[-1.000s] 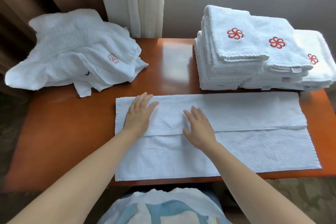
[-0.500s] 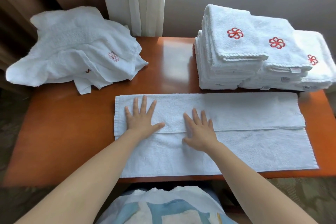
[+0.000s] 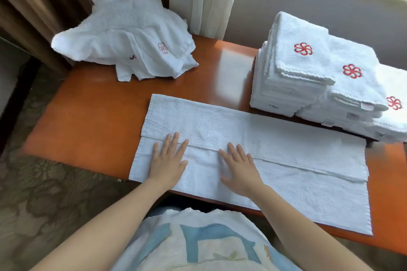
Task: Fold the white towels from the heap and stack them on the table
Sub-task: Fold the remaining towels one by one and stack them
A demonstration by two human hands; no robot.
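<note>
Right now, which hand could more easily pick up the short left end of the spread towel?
Probably the left hand: it lies flat close to the left end of the towel, while the right hand rests nearer the middle.

Brown curtains (image 3: 39, 0), grey wall (image 3: 308, 4), patterned carpet (image 3: 44, 196).

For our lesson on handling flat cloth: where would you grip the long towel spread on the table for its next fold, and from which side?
Probably the near long edge of the towel, pinched from the person's side. It lies flat, but that edge reaches the front rim of the table, so fingers could slip under it. The left hand and right hand lie flat on it nearby.
</note>
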